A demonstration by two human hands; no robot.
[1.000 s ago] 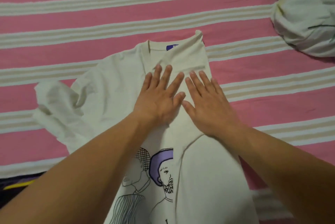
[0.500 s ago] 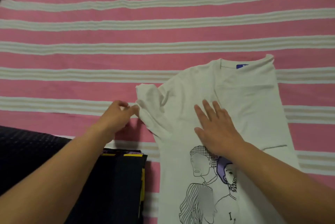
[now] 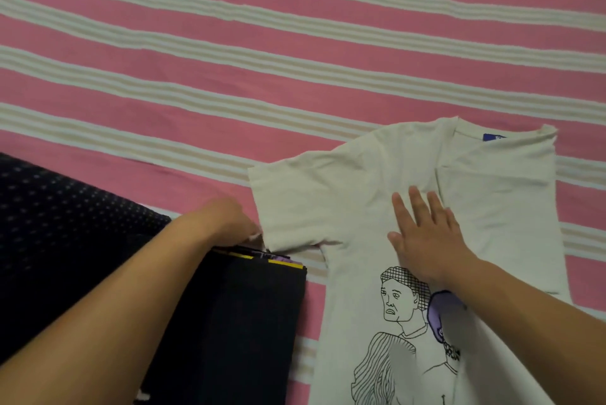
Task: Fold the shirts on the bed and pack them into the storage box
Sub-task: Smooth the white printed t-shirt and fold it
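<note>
Lying face up on the pink-and-cream striped bed, toward the right of the view: white shirt, line-drawn faces printed on the chest, purple patch in the print, blue label inside the collar

Far side already folded inward over the body, edge running straight down past the collar

Spread flat and pointing toward the collar: left sleeve, lower hem at the underarm slightly rumpled

Pinching that sleeve's lower corner: left hand, fingers curled tight on the cloth, grip closed on the fabric edge, fingertips themselves hidden behind the knuckles

Pressing flat on the chest just above the printed heads: right hand, fingers straight and slightly fanned, thumb out to the side, palm down on the cloth, grip spread and pinching nothing

Just beside the shirt at lower left, partly under the left forearm: dark folded garment with yellow and purple trim at its top edge, touching the sleeve corner or nearly so, hard to say which

Farther left: dark dotted fabric
</note>
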